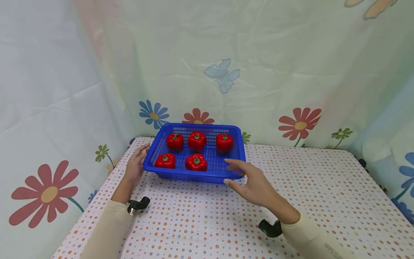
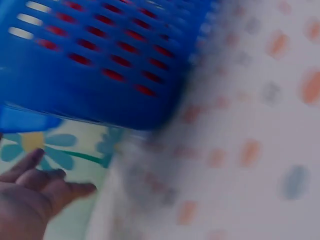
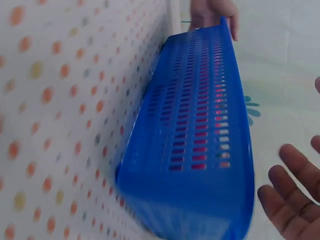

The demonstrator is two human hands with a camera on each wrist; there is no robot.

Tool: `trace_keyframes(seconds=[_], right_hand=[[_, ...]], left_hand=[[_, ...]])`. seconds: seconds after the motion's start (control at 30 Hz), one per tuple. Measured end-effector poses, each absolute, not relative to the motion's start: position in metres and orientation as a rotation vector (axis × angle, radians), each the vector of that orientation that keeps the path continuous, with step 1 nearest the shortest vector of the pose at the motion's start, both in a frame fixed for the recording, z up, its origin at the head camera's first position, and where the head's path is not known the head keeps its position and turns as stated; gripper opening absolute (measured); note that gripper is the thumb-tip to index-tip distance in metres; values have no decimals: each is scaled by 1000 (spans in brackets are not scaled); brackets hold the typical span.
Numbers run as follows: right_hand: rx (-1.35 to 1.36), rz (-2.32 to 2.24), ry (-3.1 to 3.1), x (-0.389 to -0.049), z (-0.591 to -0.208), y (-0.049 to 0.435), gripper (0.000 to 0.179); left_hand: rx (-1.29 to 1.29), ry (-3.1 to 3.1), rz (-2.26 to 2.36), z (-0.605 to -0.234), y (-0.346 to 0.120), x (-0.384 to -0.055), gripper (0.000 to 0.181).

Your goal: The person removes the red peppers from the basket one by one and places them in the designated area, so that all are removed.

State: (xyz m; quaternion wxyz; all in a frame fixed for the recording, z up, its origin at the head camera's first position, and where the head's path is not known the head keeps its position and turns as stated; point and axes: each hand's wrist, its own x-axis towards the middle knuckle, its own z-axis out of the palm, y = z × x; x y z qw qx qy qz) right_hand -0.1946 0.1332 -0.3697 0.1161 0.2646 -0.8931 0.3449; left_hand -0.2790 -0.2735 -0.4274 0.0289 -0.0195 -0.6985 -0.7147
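Note:
A blue plastic basket (image 1: 191,175) with slotted walls stands on the table, toward its back left. Inside it lie several red bell peppers (image 1: 197,141) with green stems, three along the back and two at the front left. Beside the basket's left end is my left hand (image 1: 134,168), its fingers loosely extended; a gap separates them from the wall in the left wrist view. My right hand (image 1: 255,184) is at the front right corner, thumb and fingers spread apart with nothing between them. The right wrist view shows those fingers (image 3: 295,170) outside the rim.
A dotted cloth covers the table (image 1: 323,201). Behind it hangs a pale curtain (image 1: 258,54) printed with flowers and a butterfly, and similar fabric encloses both sides. Each wrist wears a black camera mount, such as the left one (image 1: 139,204).

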Motion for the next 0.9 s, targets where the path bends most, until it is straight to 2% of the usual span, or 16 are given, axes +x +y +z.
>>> trace_keyframes(seconds=[0.2,0.33,0.5,0.73,0.9], right_hand=[[737,1360,-2711,-231,-372,99,60],[642,1500,-2870,-256,-369,81,62],[724,1659,-2963,-281,-371,61,70],[674,1767,-3011,-296,-378,45,75],[624,1736,-3057,-301,-383,41,72]], left_hand=[[-213,-2040,-2452,-452,-273,-283,54],[-166,-2087,-2448,-458,-271,-285,54],[-127,-2108,-2400,-462,-271,-286,55],[-139,-2125,-2371,-465,-270,-286,54],[-155,-2140,-2349,-464,-270,-287,54]])
